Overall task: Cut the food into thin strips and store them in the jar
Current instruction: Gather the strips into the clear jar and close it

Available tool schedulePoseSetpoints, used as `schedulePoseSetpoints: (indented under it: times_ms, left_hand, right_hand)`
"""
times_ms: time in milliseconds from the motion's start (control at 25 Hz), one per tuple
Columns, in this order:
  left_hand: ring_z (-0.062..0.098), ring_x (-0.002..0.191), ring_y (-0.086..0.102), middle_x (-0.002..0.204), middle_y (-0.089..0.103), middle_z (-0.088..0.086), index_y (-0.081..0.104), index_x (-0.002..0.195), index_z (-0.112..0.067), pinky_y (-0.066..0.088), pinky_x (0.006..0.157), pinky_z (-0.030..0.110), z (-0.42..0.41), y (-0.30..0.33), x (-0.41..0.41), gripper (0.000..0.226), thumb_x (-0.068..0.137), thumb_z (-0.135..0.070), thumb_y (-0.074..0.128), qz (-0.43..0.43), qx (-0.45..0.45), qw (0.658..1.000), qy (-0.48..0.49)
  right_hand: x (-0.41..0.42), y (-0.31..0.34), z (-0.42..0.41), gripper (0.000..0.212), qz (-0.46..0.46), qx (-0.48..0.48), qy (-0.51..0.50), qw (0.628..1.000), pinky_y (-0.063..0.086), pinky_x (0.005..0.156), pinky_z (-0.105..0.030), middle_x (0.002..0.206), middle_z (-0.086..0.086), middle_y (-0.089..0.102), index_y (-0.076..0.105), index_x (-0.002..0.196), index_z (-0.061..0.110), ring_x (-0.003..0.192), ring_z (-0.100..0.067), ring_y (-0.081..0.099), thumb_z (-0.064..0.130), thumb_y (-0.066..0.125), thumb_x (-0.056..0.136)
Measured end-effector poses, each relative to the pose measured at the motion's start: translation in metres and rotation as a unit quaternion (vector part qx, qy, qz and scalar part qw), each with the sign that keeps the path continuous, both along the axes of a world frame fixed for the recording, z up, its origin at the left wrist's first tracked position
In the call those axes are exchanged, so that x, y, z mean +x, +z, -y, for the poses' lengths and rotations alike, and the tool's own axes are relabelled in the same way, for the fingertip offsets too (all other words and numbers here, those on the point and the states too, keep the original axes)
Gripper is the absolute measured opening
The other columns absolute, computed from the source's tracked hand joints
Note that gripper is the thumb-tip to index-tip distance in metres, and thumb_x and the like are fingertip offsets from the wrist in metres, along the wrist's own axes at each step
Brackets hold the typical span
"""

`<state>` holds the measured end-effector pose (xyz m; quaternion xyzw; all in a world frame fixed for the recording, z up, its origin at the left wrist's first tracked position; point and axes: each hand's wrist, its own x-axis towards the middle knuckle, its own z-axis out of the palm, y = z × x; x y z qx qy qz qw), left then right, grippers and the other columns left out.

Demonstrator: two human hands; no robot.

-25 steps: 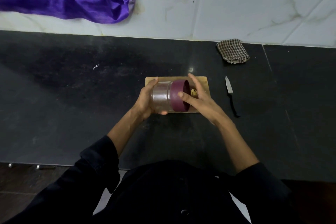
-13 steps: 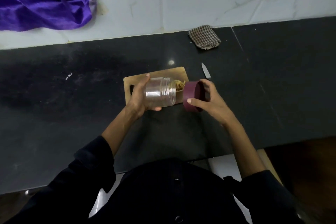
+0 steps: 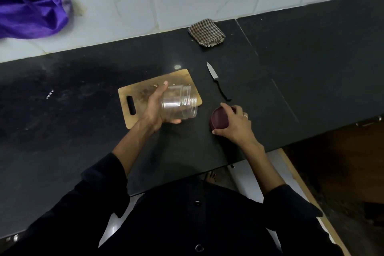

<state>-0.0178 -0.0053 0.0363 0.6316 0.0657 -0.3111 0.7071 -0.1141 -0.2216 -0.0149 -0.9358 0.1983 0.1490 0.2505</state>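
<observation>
Your left hand (image 3: 154, 108) grips the clear jar (image 3: 180, 104) round its base, fingers and thumb curled, holding it tipped on its side above the cutting board (image 3: 137, 94), open mouth to your right. Your right hand (image 3: 234, 124) is curled over the maroon lid (image 3: 219, 119), holding it at the dark surface (image 3: 83, 110) just below the knife (image 3: 218, 84). Food inside the jar cannot be confirmed.

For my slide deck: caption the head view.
Left hand holds clear jar over cutting board; right hand grips maroon lid.
</observation>
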Motion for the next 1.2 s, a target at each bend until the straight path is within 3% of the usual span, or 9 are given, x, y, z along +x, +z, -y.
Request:
schedulePoseSetpoints:
  times_ms: [160,320,440,560,640,720,880,1040,1200]
  left_hand:
    - [0.032,0.102,0.065,0.113,0.067,0.009,0.062,0.118,-0.018,0.054,0.060,0.045,-0.007,-0.005,-0.001,0.053,0.092,-0.058,0.039,0.002,-0.008,1.000,0.022]
    - [0.032,0.104,0.064,0.119,0.065,0.011,0.060,0.123,-0.018,0.054,0.064,0.044,-0.016,-0.006,-0.003,0.058,0.092,-0.060,0.037,0.004,-0.052,0.998,0.023]
    - [0.030,0.096,0.065,0.117,0.064,0.015,0.057,0.127,-0.012,0.053,0.063,0.041,-0.027,-0.003,-0.002,0.062,0.095,-0.057,0.030,0.006,-0.136,0.990,0.033]
    - [0.034,0.105,0.063,0.122,0.062,0.017,0.058,0.125,-0.012,0.053,0.077,0.054,-0.046,-0.003,0.005,0.059,0.097,-0.055,0.030,0.021,-0.157,0.984,0.082]
    - [0.030,0.111,0.061,0.120,0.064,0.013,0.060,0.122,-0.014,0.053,0.086,0.050,-0.060,-0.008,0.010,0.053,0.099,-0.050,0.029,0.049,-0.126,0.984,0.117]
    - [0.026,0.112,0.061,0.118,0.065,0.008,0.058,0.121,-0.015,0.054,0.080,0.038,-0.077,-0.016,0.015,0.042,0.101,-0.043,0.033,0.080,-0.041,0.981,0.172]
    - [0.019,0.107,0.059,0.112,0.060,0.002,0.051,0.124,-0.012,0.054,0.080,0.031,-0.117,-0.036,0.028,0.030,0.095,-0.008,0.048,0.131,0.100,0.947,0.275]
    - [0.009,0.110,0.056,0.117,0.059,-0.006,0.052,0.126,-0.014,0.049,0.091,0.025,-0.126,-0.045,0.032,0.041,0.088,0.000,0.055,0.182,0.199,0.944,0.192]
    - [-0.004,0.093,0.055,0.116,0.055,-0.010,0.048,0.130,-0.015,0.046,0.074,0.009,-0.116,-0.045,0.034,0.045,0.088,0.000,0.055,0.201,0.225,0.944,0.132]
  right_hand:
    - [0.004,0.027,-0.008,0.087,0.095,0.065,0.004,0.993,0.028,0.114,-0.050,0.154,-0.007,0.026,0.031,0.151,0.030,0.141,-0.030,0.029,0.045,0.077,0.080]
    - [0.036,0.072,-0.040,0.080,0.157,0.285,0.064,0.943,0.046,0.103,-0.027,0.129,0.024,0.043,0.039,0.144,0.028,0.119,0.009,0.047,0.036,0.083,0.077]
    - [0.059,0.069,-0.072,0.101,0.144,0.305,0.116,0.934,0.045,0.107,-0.038,0.138,0.009,0.045,0.035,0.145,0.027,0.129,-0.007,0.047,0.053,0.087,0.063]
    - [0.075,0.065,-0.094,0.102,0.138,0.325,0.137,0.926,0.042,0.107,-0.026,0.130,0.021,0.040,0.029,0.151,0.021,0.128,-0.007,0.042,0.029,0.089,0.070]
    - [0.088,0.065,-0.103,0.100,0.153,0.302,0.149,0.929,0.041,0.107,-0.027,0.132,0.018,0.044,0.032,0.150,0.020,0.126,-0.006,0.044,0.028,0.090,0.069]
    - [0.107,0.067,-0.112,0.100,0.163,0.244,0.169,0.941,0.040,0.107,-0.030,0.142,0.005,0.046,0.034,0.148,0.022,0.129,-0.011,0.044,0.036,0.090,0.067]
    - [0.149,0.067,-0.131,0.101,0.140,0.098,0.231,0.958,0.040,0.105,-0.043,0.150,-0.005,0.037,0.026,0.151,0.031,0.136,-0.029,0.039,0.041,0.086,0.070]
    - [0.167,0.058,-0.153,0.100,0.114,0.040,0.283,0.951,0.040,0.105,-0.048,0.151,-0.005,0.036,0.023,0.151,0.033,0.138,-0.035,0.034,0.040,0.085,0.073]
    - [0.172,0.042,-0.161,0.102,0.097,0.032,0.278,0.955,0.042,0.104,-0.047,0.151,-0.003,0.036,0.021,0.151,0.035,0.136,-0.033,0.037,0.040,0.085,0.072]
